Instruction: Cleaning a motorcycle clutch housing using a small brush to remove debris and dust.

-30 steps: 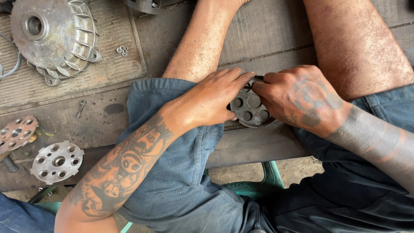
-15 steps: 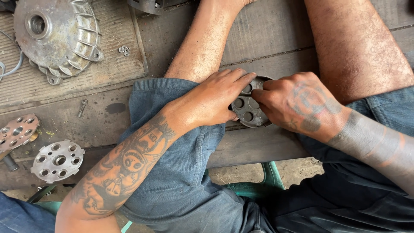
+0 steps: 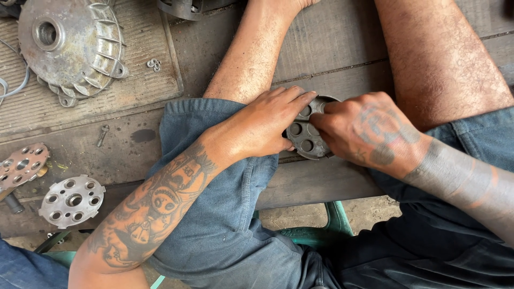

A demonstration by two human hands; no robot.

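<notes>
A dark round metal disc (image 3: pixel 304 138) with several holes rests on the wooden boards between my knees. My left hand (image 3: pixel 262 126) lies over its left side, fingers stretched across the top rim. My right hand (image 3: pixel 363 130) covers the right side, fingertips pressed on the disc's upper face. Both hands hold the disc, and much of it is hidden under them.
A finned grey metal cover (image 3: pixel 69 45) lies at the top left on a worn mat. Two perforated silver plates (image 3: pixel 70 200) (image 3: pixel 20 166) sit at the left edge. A small bolt (image 3: pixel 101 135) and small nuts (image 3: pixel 154 65) lie loose on the boards. My bare legs stretch across the boards.
My right hand has shifted slightly over the disc, fingertips now nearer its top. The left hand stays in place.
</notes>
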